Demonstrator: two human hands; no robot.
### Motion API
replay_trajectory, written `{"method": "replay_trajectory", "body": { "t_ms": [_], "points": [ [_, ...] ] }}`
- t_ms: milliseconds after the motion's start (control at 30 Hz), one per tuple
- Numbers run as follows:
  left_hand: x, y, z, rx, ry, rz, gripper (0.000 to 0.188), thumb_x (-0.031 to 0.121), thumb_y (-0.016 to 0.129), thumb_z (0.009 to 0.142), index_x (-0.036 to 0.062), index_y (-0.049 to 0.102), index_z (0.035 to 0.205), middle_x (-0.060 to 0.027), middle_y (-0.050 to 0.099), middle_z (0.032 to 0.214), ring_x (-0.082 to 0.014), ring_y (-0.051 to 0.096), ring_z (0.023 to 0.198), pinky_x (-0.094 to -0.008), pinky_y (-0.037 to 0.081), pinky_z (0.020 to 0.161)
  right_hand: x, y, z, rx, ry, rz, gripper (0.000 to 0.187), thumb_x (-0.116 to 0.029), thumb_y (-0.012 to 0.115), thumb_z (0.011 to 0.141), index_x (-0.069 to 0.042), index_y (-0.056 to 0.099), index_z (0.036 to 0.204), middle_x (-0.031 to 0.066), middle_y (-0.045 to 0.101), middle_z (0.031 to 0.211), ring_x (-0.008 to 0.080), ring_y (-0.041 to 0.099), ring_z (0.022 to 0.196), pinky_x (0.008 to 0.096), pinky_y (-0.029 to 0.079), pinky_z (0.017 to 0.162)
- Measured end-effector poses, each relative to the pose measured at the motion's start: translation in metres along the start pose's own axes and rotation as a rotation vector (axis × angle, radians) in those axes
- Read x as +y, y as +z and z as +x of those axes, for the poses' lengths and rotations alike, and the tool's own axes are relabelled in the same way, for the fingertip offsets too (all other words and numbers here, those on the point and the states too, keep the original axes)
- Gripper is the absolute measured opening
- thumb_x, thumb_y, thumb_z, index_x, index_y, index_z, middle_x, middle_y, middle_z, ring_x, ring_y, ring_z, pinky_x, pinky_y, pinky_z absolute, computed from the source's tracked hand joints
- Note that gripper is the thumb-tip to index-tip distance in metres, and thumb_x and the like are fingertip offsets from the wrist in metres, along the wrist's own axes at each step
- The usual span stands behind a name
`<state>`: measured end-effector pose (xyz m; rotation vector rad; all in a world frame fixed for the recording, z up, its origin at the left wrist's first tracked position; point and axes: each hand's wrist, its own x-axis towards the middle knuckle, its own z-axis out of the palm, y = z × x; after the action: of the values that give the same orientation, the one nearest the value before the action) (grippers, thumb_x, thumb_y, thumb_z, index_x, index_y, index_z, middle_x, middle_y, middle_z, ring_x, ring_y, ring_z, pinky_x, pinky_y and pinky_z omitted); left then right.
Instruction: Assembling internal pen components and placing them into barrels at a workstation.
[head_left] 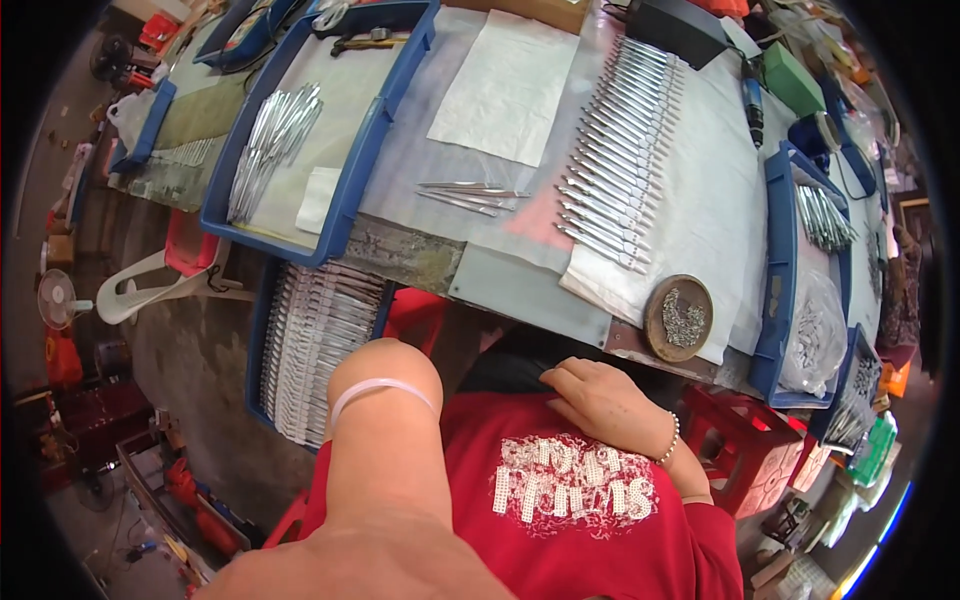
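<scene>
Right hand palm-down against red shirt, fingers loose, nothing seen in grip. Left hand at lower rim, fingers out of frame, can't tell its state. Just forward-right of right hand: round dish of small metal parts, close to table edge. Farther forward: row of metal rods on white cloth; strip of cloth shows between row and blue tray to the right.

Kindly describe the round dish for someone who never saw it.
On the white-covered table, go to the front edge, beyond the right hand. There sits a brown dish of tiny metal pieces; unlike the blue trays, it is round.
</scene>
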<state>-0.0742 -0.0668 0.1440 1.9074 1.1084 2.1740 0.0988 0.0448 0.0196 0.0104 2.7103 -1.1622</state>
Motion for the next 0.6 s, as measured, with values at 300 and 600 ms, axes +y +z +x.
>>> {"method": "replay_trajectory", "body": {
  "t_ms": [300, 600],
  "points": [
    [0.025, -0.011, -0.004, 0.082, 0.202, -0.224, 0.018, 0.004, 0.057, 0.081, 0.0, 0.058, 0.098, -0.0078, 0.06, 0.094, -0.0193, 0.059, 0.082, -0.0272, 0.047, 0.07, 0.004, 0.001, -0.001, -0.004, 0.026, -0.009, 0.026, -0.014, 0.061, 0.079, -0.001, 0.054, 0.101, 0.0124, 0.055, 0.088, 0.0295, 0.056, 0.083, 0.0375, 0.046, 0.071],
    [0.027, -0.037, 0.005, 0.123, 0.349, -0.309, 0.019, 0.007, 0.055, 0.087, 0.0028, 0.057, 0.105, -0.0027, 0.059, 0.093, -0.0148, 0.057, 0.085, -0.0259, 0.045, 0.074, 0.001, 0.006, 0.013, -0.018, -0.022, -0.016, 0.027, -0.014, 0.062, 0.079, -0.002, 0.053, 0.1, 0.012, 0.054, 0.087, 0.0293, 0.056, 0.081, 0.0374, 0.046, 0.07]
  ]
}}
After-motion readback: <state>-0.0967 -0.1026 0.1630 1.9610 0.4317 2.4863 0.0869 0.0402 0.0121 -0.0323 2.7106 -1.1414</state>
